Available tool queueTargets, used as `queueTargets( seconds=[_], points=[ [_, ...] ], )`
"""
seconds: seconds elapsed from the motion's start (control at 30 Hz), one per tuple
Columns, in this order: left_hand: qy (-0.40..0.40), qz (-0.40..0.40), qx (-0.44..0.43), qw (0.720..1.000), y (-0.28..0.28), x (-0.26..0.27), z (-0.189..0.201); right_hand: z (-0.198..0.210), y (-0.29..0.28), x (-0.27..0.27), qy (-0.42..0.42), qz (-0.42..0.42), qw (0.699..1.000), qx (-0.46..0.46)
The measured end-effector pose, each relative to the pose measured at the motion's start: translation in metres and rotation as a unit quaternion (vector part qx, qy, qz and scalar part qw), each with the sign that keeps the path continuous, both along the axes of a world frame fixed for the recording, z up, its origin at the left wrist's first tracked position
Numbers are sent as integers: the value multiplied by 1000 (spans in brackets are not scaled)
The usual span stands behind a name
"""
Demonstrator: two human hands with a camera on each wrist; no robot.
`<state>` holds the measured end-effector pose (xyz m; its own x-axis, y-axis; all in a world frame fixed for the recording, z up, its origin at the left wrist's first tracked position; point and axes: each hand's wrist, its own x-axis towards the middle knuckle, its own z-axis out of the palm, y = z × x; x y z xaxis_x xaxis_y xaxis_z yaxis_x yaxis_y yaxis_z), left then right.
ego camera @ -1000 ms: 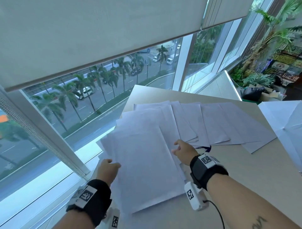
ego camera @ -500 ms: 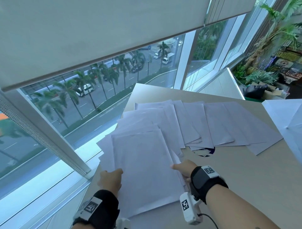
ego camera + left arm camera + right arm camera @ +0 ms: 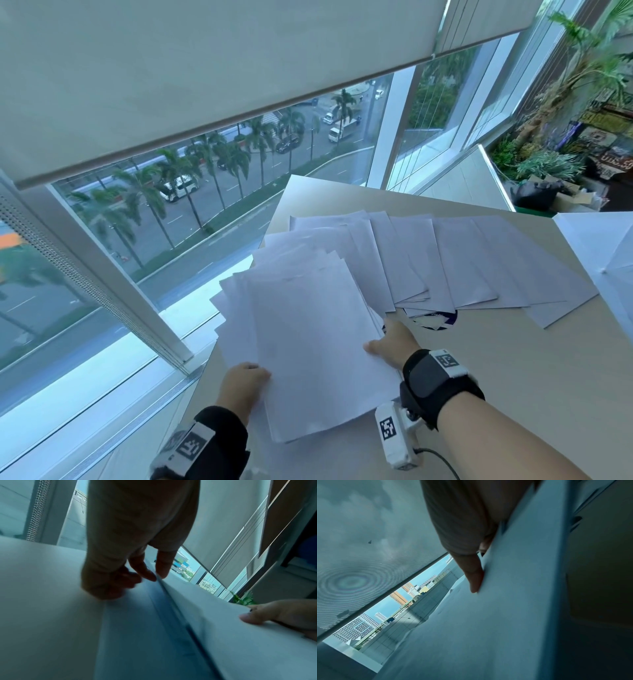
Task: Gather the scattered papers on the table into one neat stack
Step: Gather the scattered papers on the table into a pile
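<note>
A bundle of white papers [image 3: 308, 346] lies at the table's near left corner, its sheets fanned unevenly at the far end. My left hand [image 3: 245, 380] pinches the bundle's left edge, and its fingers [image 3: 147, 573] show curled on the paper stack [image 3: 197, 608] in the left wrist view. Across from it, my right hand [image 3: 394, 342] grips the right edge, with the thumb [image 3: 474, 577] on top of the sheets [image 3: 505, 608] and the other fingers hidden beneath. More loose papers [image 3: 462, 263] are spread in an overlapping row further back on the table [image 3: 513, 394].
The table's left edge runs along a big window [image 3: 205, 205] with a drop beyond. A dark round mark [image 3: 435, 318] peeks from under the spread sheets. Large white sheets [image 3: 609, 253] lie at the far right edge. Plants [image 3: 548, 164] stand beyond the table.
Both hands have slid nearer along the bundle's sides, pulling it toward me and away from the spread row. The right hand now sits lower on the right edge.
</note>
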<state>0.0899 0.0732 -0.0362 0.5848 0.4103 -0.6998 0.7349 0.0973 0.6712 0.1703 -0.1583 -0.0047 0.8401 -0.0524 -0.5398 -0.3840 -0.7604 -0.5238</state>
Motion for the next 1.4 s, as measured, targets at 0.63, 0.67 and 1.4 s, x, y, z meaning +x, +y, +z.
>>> queueTargets(
  seconds=[0.63, 0.67, 1.4],
  points=[
    [55, 137, 30, 989, 9, 19, 16, -14, 1, 1, 55, -138, 988, -31],
    [58, 144, 26, 988, 8, 16, 18, -15, 2, 2, 64, -141, 987, -30],
    [-53, 60, -27, 996, 22, 9, -9, -13, 14, -8, 78, -111, 990, 29]
  ],
)
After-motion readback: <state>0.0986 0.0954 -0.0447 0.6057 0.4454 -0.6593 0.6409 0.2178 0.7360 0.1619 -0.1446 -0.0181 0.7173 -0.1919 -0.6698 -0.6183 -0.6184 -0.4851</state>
